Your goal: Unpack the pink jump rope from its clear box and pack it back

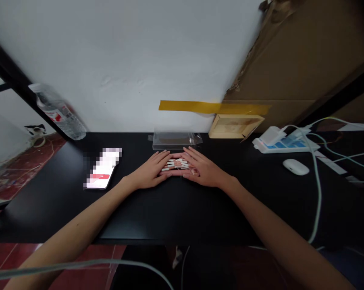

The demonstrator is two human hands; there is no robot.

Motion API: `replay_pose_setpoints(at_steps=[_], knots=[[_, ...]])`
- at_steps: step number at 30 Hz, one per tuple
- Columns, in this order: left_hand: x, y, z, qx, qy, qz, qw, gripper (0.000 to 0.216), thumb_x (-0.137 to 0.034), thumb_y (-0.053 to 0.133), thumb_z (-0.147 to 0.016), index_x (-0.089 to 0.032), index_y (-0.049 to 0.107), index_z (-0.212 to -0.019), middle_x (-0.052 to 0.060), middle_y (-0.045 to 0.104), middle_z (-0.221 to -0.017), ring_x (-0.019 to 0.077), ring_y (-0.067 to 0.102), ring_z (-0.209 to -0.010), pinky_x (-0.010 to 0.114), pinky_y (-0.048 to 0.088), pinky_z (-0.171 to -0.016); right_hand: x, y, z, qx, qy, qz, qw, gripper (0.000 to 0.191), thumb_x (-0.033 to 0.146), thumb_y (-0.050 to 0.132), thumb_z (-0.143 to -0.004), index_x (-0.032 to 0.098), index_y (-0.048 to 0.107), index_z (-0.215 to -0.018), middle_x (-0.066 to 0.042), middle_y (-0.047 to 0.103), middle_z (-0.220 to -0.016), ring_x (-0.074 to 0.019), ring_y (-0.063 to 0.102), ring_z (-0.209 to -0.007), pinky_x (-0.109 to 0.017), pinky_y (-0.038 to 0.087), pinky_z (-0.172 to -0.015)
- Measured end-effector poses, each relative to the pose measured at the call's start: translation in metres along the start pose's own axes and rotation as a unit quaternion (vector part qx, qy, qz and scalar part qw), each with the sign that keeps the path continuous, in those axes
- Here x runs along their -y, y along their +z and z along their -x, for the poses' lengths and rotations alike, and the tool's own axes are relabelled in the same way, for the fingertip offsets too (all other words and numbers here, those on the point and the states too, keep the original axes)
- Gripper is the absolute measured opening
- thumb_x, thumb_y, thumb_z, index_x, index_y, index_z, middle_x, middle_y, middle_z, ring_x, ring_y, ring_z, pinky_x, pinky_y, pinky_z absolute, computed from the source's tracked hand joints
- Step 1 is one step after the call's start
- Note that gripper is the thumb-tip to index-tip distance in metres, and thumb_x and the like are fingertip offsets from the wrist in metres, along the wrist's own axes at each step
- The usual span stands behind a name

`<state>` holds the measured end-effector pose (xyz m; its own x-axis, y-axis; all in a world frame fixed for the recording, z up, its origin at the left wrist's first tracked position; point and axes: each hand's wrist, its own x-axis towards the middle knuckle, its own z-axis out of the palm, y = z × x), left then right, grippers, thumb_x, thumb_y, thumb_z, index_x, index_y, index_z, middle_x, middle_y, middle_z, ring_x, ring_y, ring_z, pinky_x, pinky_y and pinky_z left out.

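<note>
Okay, shallow pink rectangular tray [176, 173] appears to rest on the matte black tabletop [157, 217]; slim white stick-like pieces [170, 163] with pinkish bands bunch inside it, and a thin pale strand [181, 174] hangs over its near edge, tied to what I can't tell

Bare left hand [150, 171] covers the tray's left end, bare right hand [208, 169] its right end; on each, the long fingers reach over the far rim with the thumb along the near rim, so both look closed around the tray, grip force can't tell

Risks, my read: uneven lift or one hand slipping tips the tray and the white pieces could spill if loose; a thumb catching the strand could drag some out

Just beyond the tray: clear plastic rectangular box [171, 141], a forward push would bump it; beyond to the right, shallow pale wooden frame [236, 125]

Left of the tray: lit smartphone [101, 169], sweeping the left forearm could knock it; farther left, transparent plastic bottle [59, 112]

Right of the tray: smooth white rounded mouse-like object [296, 166], then white-and-blue power strip [286, 147]; a right arm snagging the looping pale cable [318, 197] could tug things over
</note>
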<state>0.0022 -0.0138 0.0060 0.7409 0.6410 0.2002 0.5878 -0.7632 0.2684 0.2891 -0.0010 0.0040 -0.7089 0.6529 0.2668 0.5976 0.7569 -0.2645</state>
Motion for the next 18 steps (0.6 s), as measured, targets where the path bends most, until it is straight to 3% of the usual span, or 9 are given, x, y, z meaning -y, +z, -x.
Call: replay_pose_setpoints(at_steps=[11,18], knots=[[-0.004,0.005,-0.002,0.005,-0.032,-0.036,0.999,0.067,-0.049,0.039,-0.103,-0.019,0.017,-0.159,0.015,0.028,-0.164,0.0281,0.017,-0.154,0.05,0.02,-0.123,0.011,0.002,-0.004,0.005,0.017,0.018,1.0,0.075,0.054,0.055,-0.095,0.025,0.028,-0.159,-0.011,0.033,-0.162,-0.0317,0.025,-0.152,-0.053,0.029,-0.123],[-0.002,0.008,-0.001,0.0,-0.061,-0.053,0.997,0.07,-0.051,0.044,-0.1,-0.022,0.02,-0.159,0.015,0.028,-0.163,0.0331,0.014,-0.154,0.057,0.018,-0.121,0.008,0.005,-0.005,-0.015,0.041,0.014,0.999,0.071,0.055,0.059,-0.092,0.033,0.035,-0.155,-0.006,0.04,-0.16,-0.0356,0.03,-0.15,-0.059,0.034,-0.119]])
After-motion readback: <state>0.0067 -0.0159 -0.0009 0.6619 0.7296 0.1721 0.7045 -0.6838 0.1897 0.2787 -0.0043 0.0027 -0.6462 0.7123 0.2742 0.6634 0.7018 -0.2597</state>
